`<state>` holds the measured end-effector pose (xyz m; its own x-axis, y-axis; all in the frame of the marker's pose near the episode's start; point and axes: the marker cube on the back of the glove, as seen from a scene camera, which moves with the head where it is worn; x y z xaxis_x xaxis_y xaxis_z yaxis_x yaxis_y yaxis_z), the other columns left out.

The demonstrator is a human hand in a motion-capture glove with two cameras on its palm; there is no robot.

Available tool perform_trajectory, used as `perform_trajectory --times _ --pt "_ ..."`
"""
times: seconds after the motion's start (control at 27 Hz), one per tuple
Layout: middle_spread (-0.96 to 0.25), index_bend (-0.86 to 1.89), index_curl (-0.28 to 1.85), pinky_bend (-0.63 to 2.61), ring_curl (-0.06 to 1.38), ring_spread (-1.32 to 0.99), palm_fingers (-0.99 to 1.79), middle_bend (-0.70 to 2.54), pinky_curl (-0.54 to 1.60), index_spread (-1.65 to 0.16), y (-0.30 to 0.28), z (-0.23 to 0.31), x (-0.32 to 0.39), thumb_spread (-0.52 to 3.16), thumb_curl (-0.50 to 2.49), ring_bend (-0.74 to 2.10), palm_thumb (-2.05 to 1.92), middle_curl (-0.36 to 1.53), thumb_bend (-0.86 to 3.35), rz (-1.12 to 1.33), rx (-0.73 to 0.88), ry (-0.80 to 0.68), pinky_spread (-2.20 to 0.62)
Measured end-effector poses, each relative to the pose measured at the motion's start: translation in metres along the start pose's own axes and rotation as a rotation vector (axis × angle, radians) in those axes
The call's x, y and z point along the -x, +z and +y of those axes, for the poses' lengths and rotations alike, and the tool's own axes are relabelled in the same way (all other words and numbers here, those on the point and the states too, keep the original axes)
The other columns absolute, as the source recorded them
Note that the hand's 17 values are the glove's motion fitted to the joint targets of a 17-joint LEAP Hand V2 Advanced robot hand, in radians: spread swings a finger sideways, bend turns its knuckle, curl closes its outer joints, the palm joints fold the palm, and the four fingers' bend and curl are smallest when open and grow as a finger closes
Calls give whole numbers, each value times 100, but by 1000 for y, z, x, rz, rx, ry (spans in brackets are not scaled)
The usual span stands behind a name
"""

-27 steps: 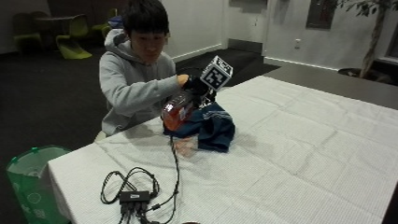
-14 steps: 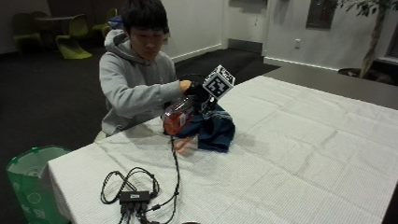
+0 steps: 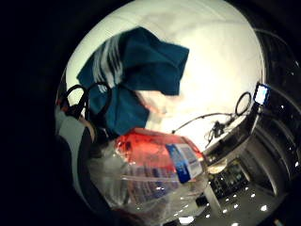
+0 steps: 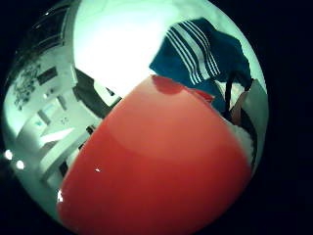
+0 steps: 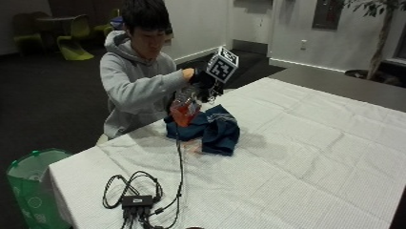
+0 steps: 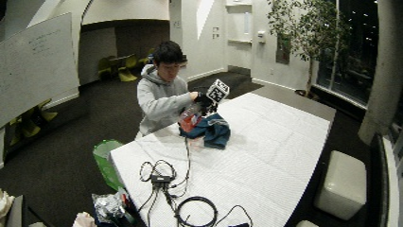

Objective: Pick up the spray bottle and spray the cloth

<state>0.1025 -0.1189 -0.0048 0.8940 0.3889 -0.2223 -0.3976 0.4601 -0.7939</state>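
Your gloved right hand is raised above the tabletop in the upper middle of the outside view, forearm bent up at the elbow, and it is clamped on the spray bottle. The bottle hangs tilted below the hand, its clear body with orange-red liquid pointing down toward the cloth.

The dark blue cloth with white stripes lies bunched on the tabletop just below and right of the bottle; whether the two touch cannot be told. Your bare left hand sits at the cloth's lower left edge, mostly hidden by it.

In the little finger side palm view the bottle fills the space close to the palm, with the cloth beyond it. In the thumb side palm view the red bottle covers most of the picture, with the striped cloth past it.

A bundle of black cables lies on the tabletop at the lower left of the outside view.
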Motion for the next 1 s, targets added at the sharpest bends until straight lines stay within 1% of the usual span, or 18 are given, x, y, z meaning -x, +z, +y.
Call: perform_trajectory --times 0.15,0.26,0.44,0.52,0.63,0.7,0.85,1.0 --pt "-11 38 53 37 44 -19 138 61 37 -16 -34 11 30 37 73 64 95 49 -4 -95 -178 -191 -20" --pt "-11 38 53 37 44 -19 138 60 38 -16 -58 13 56 37 73 64 95 49 -4 -232 -372 -336 -20" --pt "-11 37 54 37 44 -19 138 60 38 -16 -83 -4 92 37 73 64 94 49 -4 -585 -722 -558 -20" --pt "-11 37 54 37 44 -19 138 59 38 -16 -88 -19 101 37 73 64 95 49 -3 -757 -849 -616 -20" --pt "-11 37 54 37 44 -19 138 59 38 -16 -87 -53 100 36 73 64 95 49 -3 -948 -1015 -612 -20" --pt "-10 38 54 37 44 -19 137 58 38 -16 -79 -78 98 36 74 64 95 49 -3 -1000 -1068 -580 -20" --pt "-10 37 54 37 44 -18 137 57 38 -16 -59 -125 104 36 74 64 95 48 -4 -1058 -1081 -515 -20" --pt "-9 37 54 37 44 -18 137 57 37 -15 -45 -159 107 35 74 64 95 48 -4 -1068 -1049 -459 -20"
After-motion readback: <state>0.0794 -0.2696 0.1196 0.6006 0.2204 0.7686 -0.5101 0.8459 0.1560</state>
